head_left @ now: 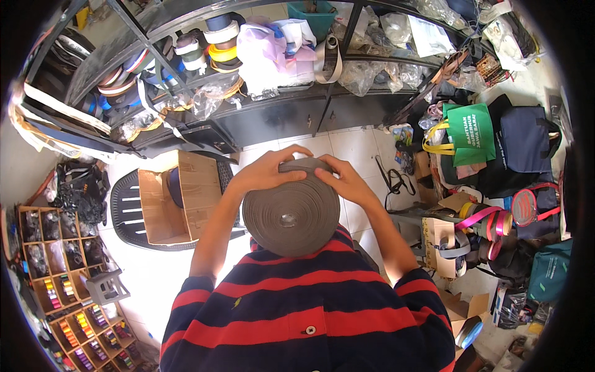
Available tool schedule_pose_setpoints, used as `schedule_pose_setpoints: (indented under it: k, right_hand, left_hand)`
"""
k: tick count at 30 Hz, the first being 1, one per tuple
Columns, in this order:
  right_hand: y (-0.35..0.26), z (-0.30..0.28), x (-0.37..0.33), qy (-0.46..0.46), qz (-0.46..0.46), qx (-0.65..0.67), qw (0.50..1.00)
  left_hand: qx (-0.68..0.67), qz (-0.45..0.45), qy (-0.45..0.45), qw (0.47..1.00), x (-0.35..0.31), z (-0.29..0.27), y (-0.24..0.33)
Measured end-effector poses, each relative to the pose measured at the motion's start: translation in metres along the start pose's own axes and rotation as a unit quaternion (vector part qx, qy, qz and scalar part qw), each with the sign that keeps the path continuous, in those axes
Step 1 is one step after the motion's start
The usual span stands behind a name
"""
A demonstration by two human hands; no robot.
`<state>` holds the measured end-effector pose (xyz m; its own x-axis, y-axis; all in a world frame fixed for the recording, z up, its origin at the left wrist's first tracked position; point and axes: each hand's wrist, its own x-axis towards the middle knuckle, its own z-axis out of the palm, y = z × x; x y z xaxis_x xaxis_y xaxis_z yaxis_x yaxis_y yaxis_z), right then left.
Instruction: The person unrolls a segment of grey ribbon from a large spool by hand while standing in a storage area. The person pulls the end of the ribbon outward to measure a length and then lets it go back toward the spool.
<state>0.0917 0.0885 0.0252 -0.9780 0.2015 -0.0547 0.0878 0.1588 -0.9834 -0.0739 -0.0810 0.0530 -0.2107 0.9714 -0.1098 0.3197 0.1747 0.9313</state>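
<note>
A large roll of grey-brown webbing is held up in front of my striped shirt, its flat spiral side facing up with a small hole at the core. My left hand grips its far left edge, thumb lying over the top. On the far right edge, my right hand is closed round the same roll, thumb on top. The fingers of both hands partly disappear behind the far rim.
Left of me, an open cardboard box rests on a black plastic chair. Ahead runs a black shelf cabinet with ribbon rolls. A thread rack stands at lower left; bags, including a green one, crowd the right.
</note>
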Motion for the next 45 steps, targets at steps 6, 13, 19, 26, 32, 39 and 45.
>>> schedule_pose_setpoints:
  k: [6,13,19,26,32,39,45]
  right_hand:
    - [-0.029,-0.031,-0.007,-0.065,0.073,-0.17,0.981]
    - [0.022,-0.058,-0.018,0.066,-0.105,-0.359,0.925]
    - [0.089,-0.079,-0.013,0.179,-0.035,-0.373,0.91]
    - [0.15,-0.123,-0.021,0.279,0.048,-0.429,0.858]
    - [0.186,-0.176,-0.027,0.292,0.082,-0.404,0.863]
    - [0.2,-0.234,-0.028,0.162,0.087,-0.2,0.962]
    - [0.22,-0.286,-0.053,-0.167,0.233,-0.114,0.951]
  left_hand:
    - [0.007,0.009,0.001,1.0,-0.02,0.013,-0.023]
    - [0.026,-0.002,0.022,0.999,-0.025,0.016,-0.012]
    - [0.029,-0.013,0.018,0.999,-0.015,0.025,-0.003]
    - [0.027,-0.017,0.008,0.999,0.007,0.038,0.013]
    - [0.018,-0.024,0.03,0.999,0.025,0.054,0.016]
    - [0.017,-0.059,0.059,0.996,0.043,0.067,0.032]
    - [-0.005,-0.083,0.078,0.993,0.06,0.077,0.048]
